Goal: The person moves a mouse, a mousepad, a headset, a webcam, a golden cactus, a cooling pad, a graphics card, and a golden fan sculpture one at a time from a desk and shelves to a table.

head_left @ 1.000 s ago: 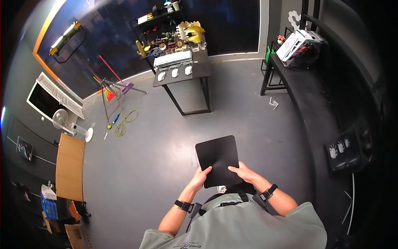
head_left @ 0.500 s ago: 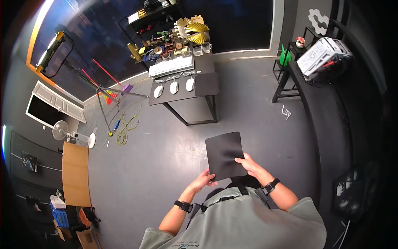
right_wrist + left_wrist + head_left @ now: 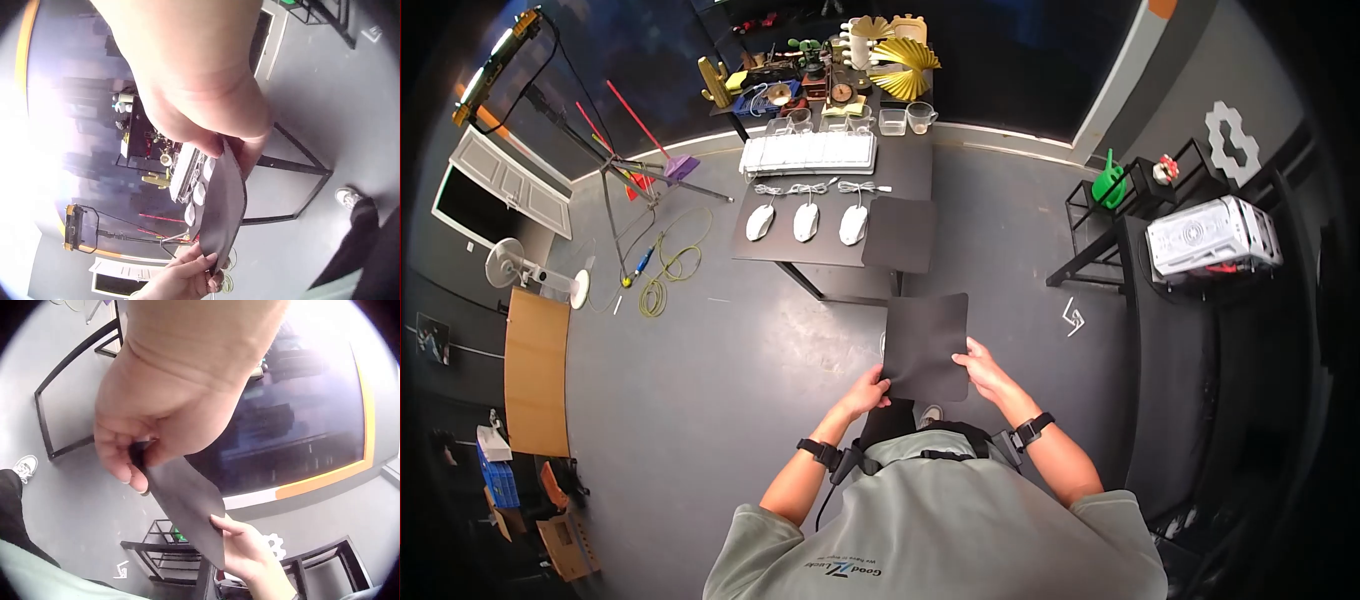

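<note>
A black mouse pad [image 3: 927,340] with rounded corners is held in front of the body, between both hands. My left hand [image 3: 867,390] pinches its lower left edge, thumb on top and fingers beneath. On the opposite edge my right hand [image 3: 983,370] grips the pad, thumb on its upper face. The left wrist view shows the pad [image 3: 187,500] stretching from one hand to the other; in the right wrist view the pad [image 3: 224,200] bends slightly. Beyond it, three white mice lie in a row, including a middle mouse [image 3: 805,222], beside another black mouse pad [image 3: 900,232].
The dark table [image 3: 912,172] ahead also carries white keyboards [image 3: 810,152], clear cups and ornaments such as a gold fan shape [image 3: 905,70]. At right, a long black bench bears a white computer case [image 3: 1215,238]. A light stand [image 3: 610,165] and coiled cable [image 3: 655,290] are left.
The table with the mice now appears closer to the pad and body. Both hands keep hold of the pad, which has straightened; the left hand's grip has shifted along its edge.
</note>
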### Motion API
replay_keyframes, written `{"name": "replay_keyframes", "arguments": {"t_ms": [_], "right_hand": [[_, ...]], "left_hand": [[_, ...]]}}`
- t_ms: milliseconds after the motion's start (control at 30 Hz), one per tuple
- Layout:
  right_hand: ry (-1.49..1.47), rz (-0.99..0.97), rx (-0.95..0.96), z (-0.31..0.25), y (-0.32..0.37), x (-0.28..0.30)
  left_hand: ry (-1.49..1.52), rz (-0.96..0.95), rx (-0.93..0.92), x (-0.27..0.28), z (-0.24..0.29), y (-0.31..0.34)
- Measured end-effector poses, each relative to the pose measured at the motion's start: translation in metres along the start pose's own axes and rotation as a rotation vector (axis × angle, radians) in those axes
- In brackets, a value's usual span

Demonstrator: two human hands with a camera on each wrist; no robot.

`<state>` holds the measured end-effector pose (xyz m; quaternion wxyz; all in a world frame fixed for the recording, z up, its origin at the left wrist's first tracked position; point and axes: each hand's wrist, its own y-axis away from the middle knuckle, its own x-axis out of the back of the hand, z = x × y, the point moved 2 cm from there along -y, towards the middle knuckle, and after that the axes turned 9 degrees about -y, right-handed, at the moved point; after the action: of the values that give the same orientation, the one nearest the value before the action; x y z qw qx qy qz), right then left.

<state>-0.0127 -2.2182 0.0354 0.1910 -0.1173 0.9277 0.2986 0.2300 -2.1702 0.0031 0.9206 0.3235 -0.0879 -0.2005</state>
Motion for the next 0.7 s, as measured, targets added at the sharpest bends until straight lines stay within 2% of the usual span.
{"name": "replay_keyframes", "arguments": {"t_ms": [133, 233, 333, 400, 467, 533, 567, 600, 667, 700], "right_hand": [[0.049, 0.028, -0.037, -0.033, -0.061, -0.005], [0.066, 0.132, -0.105, -0.053, -0.101, -0.011], [0.009, 0.111, -0.078, -0.077, -0.147, -0.015], [-0.019, 0.145, -0.089, -0.09, -0.174, -0.018], [-0.011, 0.125, -0.058, -0.095, -0.208, -0.012], [0.108, 0.201, 0.086, -0.093, -0.243, -0.002], [0.151, 0.468, -0.022, -0.093, -0.252, 0.0], [0.159, 0.472, -0.042, -0.098, -0.259, 0.003], [0.158, 0.343, -0.248, -0.101, -0.27, 0.006], [0.192, 0.318, -0.279, -0.084, -0.28, 0.02]], "left_hand": [[0.012, 0.02, -0.014, 0.041, 0.016, -0.062], [0.014, 0.047, 0.044, 0.074, 0.029, -0.098], [-0.031, 0.005, 0.039, 0.107, 0.039, -0.151], [-0.166, 0.043, -0.028, 0.129, 0.056, -0.17], [-0.115, 0.065, -0.052, 0.145, 0.069, -0.19], [-0.053, 0.08, -0.066, 0.155, 0.073, -0.21], [-0.01, 0.143, -0.016, 0.161, 0.073, -0.222], [0.036, 0.204, 0.042, 0.163, 0.069, -0.231], [0.064, 0.188, 0.122, 0.162, 0.054, -0.247], [0.071, 0.177, 0.177, 0.164, 0.048, -0.255]]}}
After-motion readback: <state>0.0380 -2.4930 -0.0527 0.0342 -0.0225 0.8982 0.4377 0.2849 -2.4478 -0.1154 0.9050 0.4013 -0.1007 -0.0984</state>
